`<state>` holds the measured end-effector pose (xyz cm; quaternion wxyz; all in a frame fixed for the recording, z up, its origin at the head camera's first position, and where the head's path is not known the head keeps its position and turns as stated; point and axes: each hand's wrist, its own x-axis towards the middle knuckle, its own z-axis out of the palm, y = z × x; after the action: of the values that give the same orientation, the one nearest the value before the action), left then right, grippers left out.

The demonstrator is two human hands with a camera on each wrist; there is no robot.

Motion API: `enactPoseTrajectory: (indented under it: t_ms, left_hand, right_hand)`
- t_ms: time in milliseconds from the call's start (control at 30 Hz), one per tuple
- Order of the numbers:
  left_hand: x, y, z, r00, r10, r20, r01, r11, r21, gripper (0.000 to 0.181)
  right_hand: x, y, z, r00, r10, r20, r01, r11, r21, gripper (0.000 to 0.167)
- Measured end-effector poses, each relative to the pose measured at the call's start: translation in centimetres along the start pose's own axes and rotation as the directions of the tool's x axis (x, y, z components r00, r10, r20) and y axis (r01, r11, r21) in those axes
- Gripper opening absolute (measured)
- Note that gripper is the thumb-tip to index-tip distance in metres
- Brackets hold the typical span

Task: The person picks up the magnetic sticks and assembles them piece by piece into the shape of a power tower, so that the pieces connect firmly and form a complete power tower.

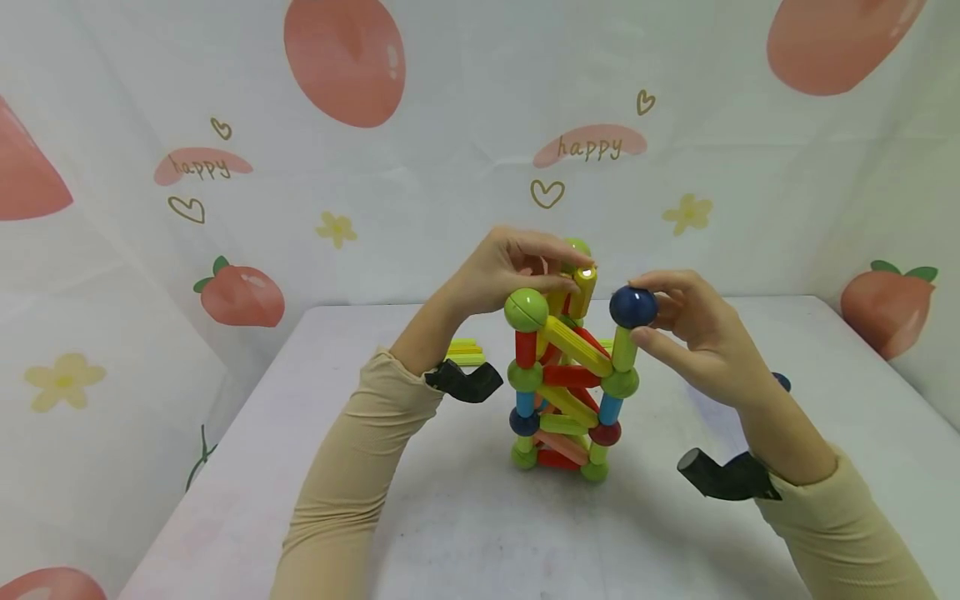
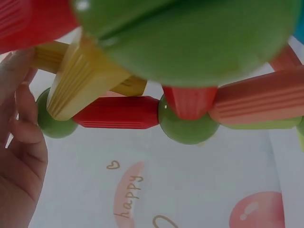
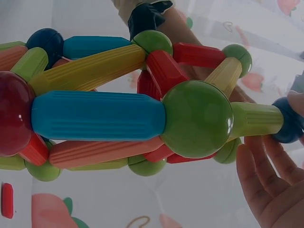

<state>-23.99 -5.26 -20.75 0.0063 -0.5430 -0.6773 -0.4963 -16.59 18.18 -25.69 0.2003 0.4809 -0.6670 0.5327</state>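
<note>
A tower of coloured magnetic sticks and balls stands upright on the table, with a green ball (image 1: 527,310) at its front left corner. My left hand (image 1: 502,271) reaches over the tower's back part and pinches a yellow stick (image 1: 583,293) near its top end. In the left wrist view, those fingers (image 2: 28,109) are beside a green ball (image 2: 56,114). At the front right corner, my right hand (image 1: 693,333) holds a dark blue ball (image 1: 633,307) between thumb and fingers. This ball sits on top of a light green stick (image 1: 624,348).
Several yellow and light green sticks (image 1: 467,353) lie on the table (image 1: 450,517) behind the left wrist. Another dark blue ball (image 1: 782,382) is partly hidden by the right wrist. A red stick (image 3: 7,200) shows in the right wrist view. A printed cloth (image 1: 450,175) hangs behind.
</note>
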Motion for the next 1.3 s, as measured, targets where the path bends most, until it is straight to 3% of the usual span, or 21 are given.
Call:
enactPoseTrajectory:
  t_ms: [100, 233, 500, 733, 1300]
  left_hand:
    - [0.0, -0.2, 0.2, 0.999, 0.027, 0.028, -0.028, 0.999, 0.037, 0.025]
    - [0.0, -0.1, 0.4, 0.999, 0.005, 0.048, -0.008, 0.999, 0.051, 0.026]
    - [0.0, 0.0, 0.8, 1.0, -0.02, 0.022, 0.019, 0.998, 0.052, 0.029]
    - [0.1, -0.1, 1.3, 0.998, 0.021, 0.051, -0.023, 0.999, 0.032, 0.028]
    - [0.2, 0.3, 1.4, 0.995, -0.027, 0.095, 0.016, 0.993, 0.12, 0.029]
  right_hand:
    - [0.0, 0.0, 0.0, 1.0, -0.002, -0.001, 0.002, 1.0, 0.0, 0.047]
    - [0.0, 0.1, 0.0, 1.0, -0.001, 0.0, 0.001, 1.0, -0.002, 0.047]
    - [-0.1, 0.1, 0.0, 1.0, 0.009, 0.002, -0.009, 1.0, 0.003, 0.045]
    - [-0.1, 0.1, 0.1, 1.0, 0.0, -0.005, 0.0, 1.0, 0.028, 0.045]
    - [-0.2, 0.2, 0.3, 0.999, -0.041, -0.03, 0.043, 0.997, 0.061, 0.045]
